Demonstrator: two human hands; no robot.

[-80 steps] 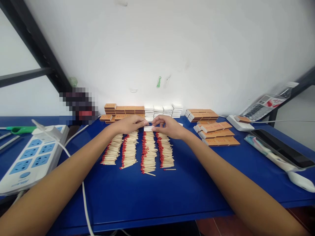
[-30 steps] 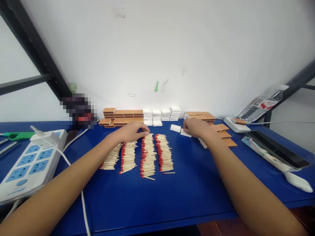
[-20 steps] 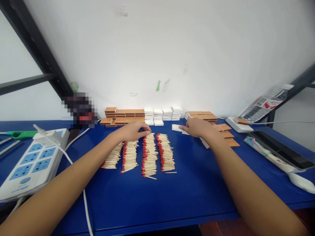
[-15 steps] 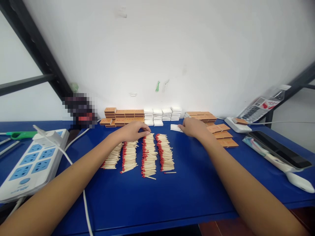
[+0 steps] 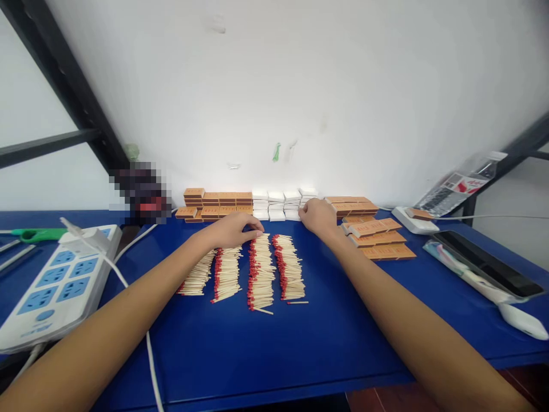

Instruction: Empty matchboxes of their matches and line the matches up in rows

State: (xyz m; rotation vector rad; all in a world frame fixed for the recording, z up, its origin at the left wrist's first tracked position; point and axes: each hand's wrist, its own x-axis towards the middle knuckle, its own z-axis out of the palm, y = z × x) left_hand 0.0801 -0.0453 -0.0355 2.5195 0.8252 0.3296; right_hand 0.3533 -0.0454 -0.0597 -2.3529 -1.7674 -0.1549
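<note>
My left hand [image 5: 234, 229] rests at the far end of the match rows, its fingers loosely bent and apart from the thumb, holding nothing I can see. Its thumb tip is at the top of the third row of red-tipped matches [image 5: 261, 274]. To the right lies another row of matches [image 5: 290, 269]; two more extend leftward, partly behind my left arm. My right hand [image 5: 318, 216] has its fingers closed at the right end of a white matchbox tray [image 5: 293, 215], which sits in front of the stacked white trays [image 5: 275, 197]. Its fingertips are partly hidden.
Orange matchboxes [image 5: 227, 198] are stacked left of the trays; more orange boxes [image 5: 384, 238] lie on the right. A white power strip [image 5: 55, 292] and cable occupy the left. A black phone-like slab [image 5: 489, 263], wrapped item [image 5: 467, 274] and plastic bottle [image 5: 461, 183] are on the right.
My right hand has moved left and toward the wall, bringing the white tray beside the other front trays. My left hand has stayed in place.
</note>
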